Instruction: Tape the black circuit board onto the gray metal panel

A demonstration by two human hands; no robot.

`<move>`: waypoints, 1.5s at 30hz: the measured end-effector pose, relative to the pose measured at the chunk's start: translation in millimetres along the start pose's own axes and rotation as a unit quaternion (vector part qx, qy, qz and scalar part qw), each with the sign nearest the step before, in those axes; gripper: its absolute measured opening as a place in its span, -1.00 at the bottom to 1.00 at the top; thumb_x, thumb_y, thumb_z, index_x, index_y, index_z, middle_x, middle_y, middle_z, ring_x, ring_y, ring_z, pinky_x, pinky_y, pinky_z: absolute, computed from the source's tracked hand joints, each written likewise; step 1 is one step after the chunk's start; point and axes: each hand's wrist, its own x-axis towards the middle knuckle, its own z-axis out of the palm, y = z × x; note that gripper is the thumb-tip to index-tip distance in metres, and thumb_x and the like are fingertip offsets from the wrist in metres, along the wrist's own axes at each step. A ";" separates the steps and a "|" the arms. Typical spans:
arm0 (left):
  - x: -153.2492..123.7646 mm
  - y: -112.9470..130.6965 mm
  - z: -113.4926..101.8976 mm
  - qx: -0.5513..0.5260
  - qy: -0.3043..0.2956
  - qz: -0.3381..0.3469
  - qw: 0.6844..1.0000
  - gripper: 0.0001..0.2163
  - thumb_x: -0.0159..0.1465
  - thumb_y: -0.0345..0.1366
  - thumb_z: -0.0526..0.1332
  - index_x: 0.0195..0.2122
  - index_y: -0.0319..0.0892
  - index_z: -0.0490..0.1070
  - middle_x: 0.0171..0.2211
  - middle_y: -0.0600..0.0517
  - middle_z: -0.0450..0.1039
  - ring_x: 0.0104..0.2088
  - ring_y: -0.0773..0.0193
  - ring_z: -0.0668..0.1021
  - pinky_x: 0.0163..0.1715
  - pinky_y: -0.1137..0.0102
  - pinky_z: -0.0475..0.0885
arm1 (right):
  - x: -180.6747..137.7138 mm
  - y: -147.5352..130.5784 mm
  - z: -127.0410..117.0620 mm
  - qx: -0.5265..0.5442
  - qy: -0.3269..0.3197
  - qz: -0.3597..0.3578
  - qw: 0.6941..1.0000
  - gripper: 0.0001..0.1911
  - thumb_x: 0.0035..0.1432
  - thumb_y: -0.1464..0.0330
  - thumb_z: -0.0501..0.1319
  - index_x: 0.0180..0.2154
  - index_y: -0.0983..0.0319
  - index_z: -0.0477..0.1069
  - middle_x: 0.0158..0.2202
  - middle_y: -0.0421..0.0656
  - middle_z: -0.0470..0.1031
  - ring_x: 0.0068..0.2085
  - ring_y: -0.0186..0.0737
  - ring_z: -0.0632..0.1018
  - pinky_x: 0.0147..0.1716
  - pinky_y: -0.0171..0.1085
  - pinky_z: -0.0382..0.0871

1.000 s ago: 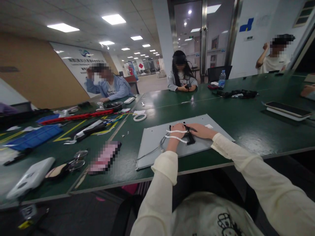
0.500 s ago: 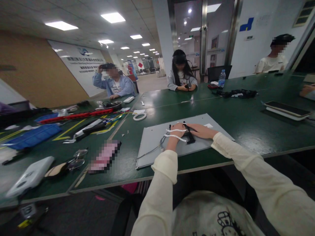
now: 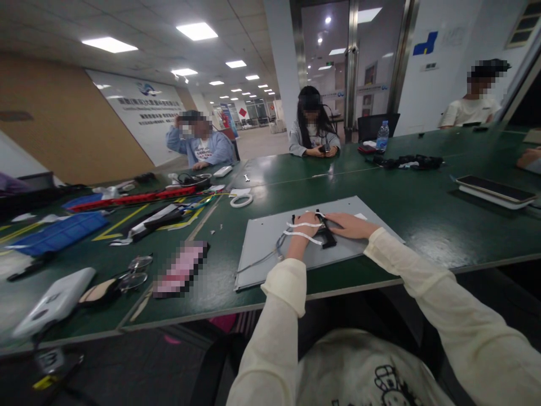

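Note:
A black bracket-like part (image 3: pixel 328 239) lies on a grey board (image 3: pixel 262 242) at the table's front edge. My left hand (image 3: pixel 305 223) is over its left side with fingers curled down on it; the fingertips are partly hidden. From the right, my right hand (image 3: pixel 350 225) reaches in, its fingers pressed together at the upper end of the part. What they pinch is too small to make out. Narrow white strips (image 3: pixel 303 224) run across my left hand and wrist. A thin grey cable (image 3: pixel 262 261) trails over the board to the left.
Left of the board lie a pink blurred phone-like object (image 3: pixel 181 269), glasses (image 3: pixel 137 273), a white device (image 3: pixel 54 301), a blue tray (image 3: pixel 63 232) and a white tape roll (image 3: pixel 241 201). A phone on a white box (image 3: pixel 496 190) is at right. Several people sit around the table.
My right hand has shifted slightly at the black part, its fingers a little differently placed. My left hand and the board stay put; the view has moved a little.

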 end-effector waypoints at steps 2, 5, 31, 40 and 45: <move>-1.6 0.1 -0.7 0.001 -0.001 0.003 1.000 -0.68 0.38 -0.30 -0.10 -0.04 -0.17 0.41 0.01 -0.10 0.49 0.05 0.12 0.49 0.10 0.16 0.28 | -4.0 -0.1 -0.5 -0.003 0.000 0.006 1.000 -0.38 0.28 0.09 0.06 0.28 0.22 0.19 0.28 0.00 0.21 0.27 0.01 0.27 0.25 0.00 0.12; -3.6 0.0 -0.3 0.001 0.004 0.005 1.000 -0.68 0.38 -0.30 -0.11 -0.03 -0.16 0.39 0.03 -0.10 0.48 0.06 0.13 0.48 0.10 0.15 0.27 | -9.1 -1.9 0.4 -0.010 -0.008 0.025 1.000 -0.36 0.27 0.07 0.07 0.29 0.21 0.18 0.30 -0.01 0.17 0.29 0.05 0.22 0.26 0.02 0.09; -18.1 12.7 -9.9 0.024 0.128 0.029 0.991 -0.77 0.34 -0.38 0.01 -0.09 -0.19 0.43 -0.08 -0.14 0.47 -0.01 0.10 0.48 0.02 0.28 0.31 | 1.0 -67.8 -11.9 0.257 0.071 0.104 0.958 -0.50 0.25 0.05 0.05 -0.51 0.26 0.44 -0.59 -0.18 0.46 -0.55 -0.33 0.44 -0.45 -0.33 0.28; -15.9 12.7 -8.5 0.049 0.136 0.007 0.990 -0.78 0.33 -0.39 0.02 -0.12 -0.19 0.44 -0.07 -0.15 0.44 0.03 0.07 0.41 0.04 0.24 0.27 | 1.9 -67.9 -12.7 0.363 0.043 0.095 0.926 -0.62 0.13 0.07 0.18 -0.40 0.27 0.44 -0.54 -0.21 0.42 -0.52 -0.36 0.40 -0.52 -0.38 0.22; -20.8 13.3 -15.3 0.052 0.158 -0.003 0.986 -0.76 0.34 -0.38 0.01 -0.06 -0.18 0.39 -0.01 -0.14 0.40 0.06 0.09 0.38 0.03 0.24 0.26 | 4.5 -67.2 -15.4 0.375 0.068 0.105 0.918 -0.61 0.18 0.05 0.11 -0.44 0.24 0.33 -0.58 -0.27 0.30 -0.54 -0.39 0.31 -0.54 -0.39 0.16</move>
